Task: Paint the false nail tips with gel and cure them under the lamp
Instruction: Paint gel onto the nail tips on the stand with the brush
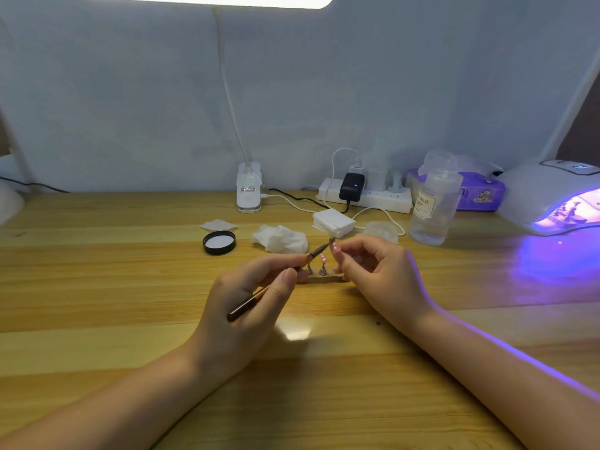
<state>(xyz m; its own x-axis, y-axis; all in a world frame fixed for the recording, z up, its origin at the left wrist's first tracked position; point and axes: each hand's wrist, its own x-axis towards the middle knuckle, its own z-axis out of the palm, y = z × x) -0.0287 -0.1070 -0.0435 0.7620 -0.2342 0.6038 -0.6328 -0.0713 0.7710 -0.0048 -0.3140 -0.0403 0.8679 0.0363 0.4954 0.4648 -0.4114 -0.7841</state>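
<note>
My left hand (246,303) grips a dark thin gel brush (250,302), its bristle end raised toward the right. My right hand (373,274) pinches a small pink false nail tip (336,247) between thumb and forefinger, and the brush tip touches it. Between the hands, a small stand (324,274) on the table holds another pink nail tip (323,258) on a metal peg. The curing lamp (552,196) sits at the far right, glowing violet inside.
A black jar lid (219,242), a crumpled wipe (281,239), a stack of cotton pads (333,222) and a small clear jar (381,231) lie behind the hands. A clear pump bottle (433,206), power strip (367,194), desk-lamp base (249,190) and purple tissue pack (480,191) line the back.
</note>
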